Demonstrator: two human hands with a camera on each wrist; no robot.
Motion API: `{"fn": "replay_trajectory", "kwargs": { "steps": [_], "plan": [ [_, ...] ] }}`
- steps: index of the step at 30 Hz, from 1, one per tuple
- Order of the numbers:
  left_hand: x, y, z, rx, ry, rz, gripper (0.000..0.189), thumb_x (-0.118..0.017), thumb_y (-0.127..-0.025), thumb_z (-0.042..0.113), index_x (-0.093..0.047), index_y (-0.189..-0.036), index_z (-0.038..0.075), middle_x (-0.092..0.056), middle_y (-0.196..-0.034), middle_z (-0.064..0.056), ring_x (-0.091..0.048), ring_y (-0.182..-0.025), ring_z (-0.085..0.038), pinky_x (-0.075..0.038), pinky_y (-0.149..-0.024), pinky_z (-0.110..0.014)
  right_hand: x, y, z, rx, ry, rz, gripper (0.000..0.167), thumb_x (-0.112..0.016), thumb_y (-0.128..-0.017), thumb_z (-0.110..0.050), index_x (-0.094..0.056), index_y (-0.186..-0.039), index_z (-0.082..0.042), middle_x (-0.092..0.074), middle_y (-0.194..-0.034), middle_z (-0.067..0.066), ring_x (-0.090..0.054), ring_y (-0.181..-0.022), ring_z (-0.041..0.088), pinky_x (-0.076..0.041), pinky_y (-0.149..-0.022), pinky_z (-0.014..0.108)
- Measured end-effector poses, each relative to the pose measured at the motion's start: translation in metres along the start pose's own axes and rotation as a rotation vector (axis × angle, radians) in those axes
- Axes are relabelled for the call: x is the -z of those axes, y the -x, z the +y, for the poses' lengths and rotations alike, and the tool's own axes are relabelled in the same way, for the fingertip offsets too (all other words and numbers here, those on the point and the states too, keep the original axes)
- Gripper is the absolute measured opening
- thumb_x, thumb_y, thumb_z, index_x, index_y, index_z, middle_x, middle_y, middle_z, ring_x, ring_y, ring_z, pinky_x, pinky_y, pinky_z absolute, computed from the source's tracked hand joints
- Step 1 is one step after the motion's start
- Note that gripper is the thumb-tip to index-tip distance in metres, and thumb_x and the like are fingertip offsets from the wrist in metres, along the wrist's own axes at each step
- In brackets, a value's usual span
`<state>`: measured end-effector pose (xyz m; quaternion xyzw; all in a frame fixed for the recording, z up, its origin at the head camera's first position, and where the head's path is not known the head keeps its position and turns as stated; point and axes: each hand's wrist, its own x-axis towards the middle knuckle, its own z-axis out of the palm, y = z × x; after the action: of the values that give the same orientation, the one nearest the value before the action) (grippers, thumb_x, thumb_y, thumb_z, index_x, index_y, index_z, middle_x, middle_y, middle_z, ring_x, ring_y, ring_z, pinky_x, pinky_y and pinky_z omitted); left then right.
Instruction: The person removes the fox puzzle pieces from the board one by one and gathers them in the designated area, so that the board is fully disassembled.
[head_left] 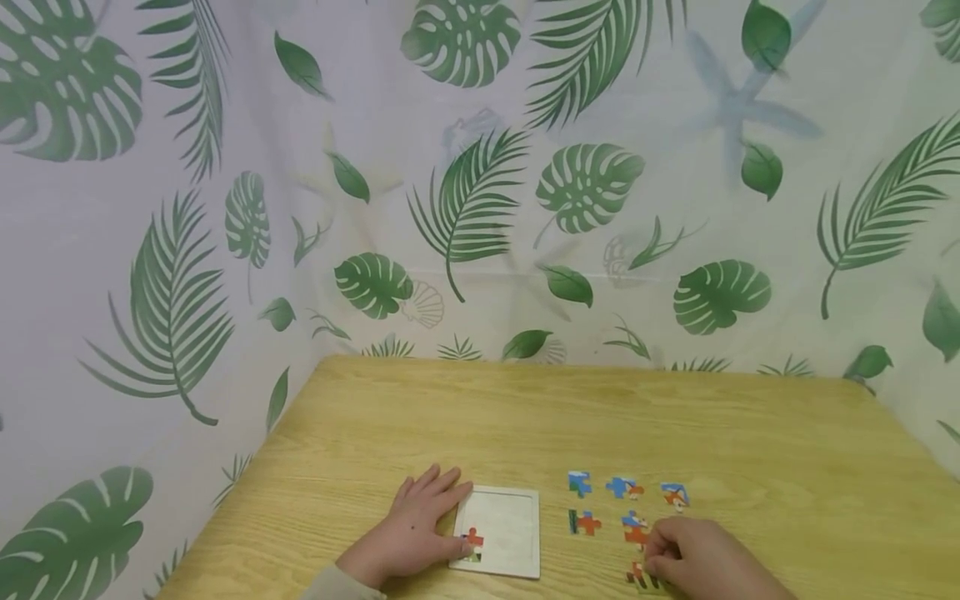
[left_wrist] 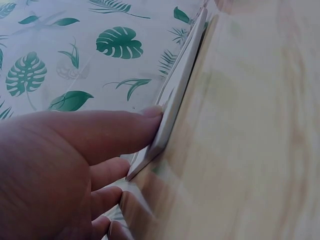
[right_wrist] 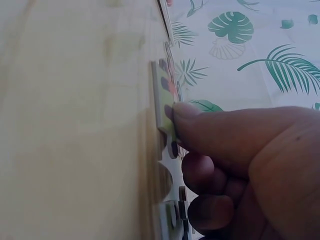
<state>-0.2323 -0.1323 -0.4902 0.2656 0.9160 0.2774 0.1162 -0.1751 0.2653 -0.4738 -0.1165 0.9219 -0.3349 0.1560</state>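
Observation:
My left hand [head_left: 423, 529] rests along the left side of a square white puzzle tray [head_left: 510, 531], fingers stretched out. Its thumb presses near the tray's lower left, beside a red and green jigsaw piece [head_left: 472, 540] lying in that corner. In the left wrist view the thumb lies on the rim of the tray [left_wrist: 182, 75]. My right hand [head_left: 705, 554] pinches a jigsaw piece with green and dark markings [right_wrist: 162, 97] between thumb and fingers. From the head view this jigsaw piece [head_left: 637, 575] is at the near right, partly hidden by the hand.
Several loose jigsaw pieces lie right of the tray, among them a blue and green piece [head_left: 580, 483], a blue and orange piece [head_left: 675, 495] and a red piece [head_left: 585, 522]. The wooden table [head_left: 360, 425] meets a leaf-patterned curtain [head_left: 495, 325] at its back edge.

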Motion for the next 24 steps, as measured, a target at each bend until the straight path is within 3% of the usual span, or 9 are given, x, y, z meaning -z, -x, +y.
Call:
{"fn": "replay_trajectory", "kwargs": {
  "steps": [16, 24],
  "plan": [
    [0.002, 0.003, 0.002, 0.014, 0.028, -0.005, 0.08, -0.071, -0.09, 0.052, -0.045, -0.154, 0.013, -0.028, -0.164, -0.011, -0.011, -0.153, -0.038, 0.0, -0.117, -0.064, -0.002, -0.001, -0.003, -0.015, 0.03, 0.005, 0.014, -0.072, -0.094, -0.021, -0.066, -0.082, -0.018, -0.06, -0.073, -0.006, -0.049, -0.062, 0.015, -0.041, -0.058, 0.033],
    [0.004, 0.003, 0.003, -0.005, 0.0, -0.013, 0.084, -0.068, -0.089, 0.059, -0.044, -0.155, 0.013, -0.027, -0.165, -0.011, -0.011, -0.153, -0.038, -0.002, -0.118, -0.064, 0.004, 0.0, -0.011, -0.028, -0.054, 0.019, 0.017, -0.069, -0.096, -0.03, -0.068, -0.092, -0.014, -0.062, -0.077, -0.003, -0.052, -0.065, 0.018, -0.043, -0.059, 0.034]
  ]
}}
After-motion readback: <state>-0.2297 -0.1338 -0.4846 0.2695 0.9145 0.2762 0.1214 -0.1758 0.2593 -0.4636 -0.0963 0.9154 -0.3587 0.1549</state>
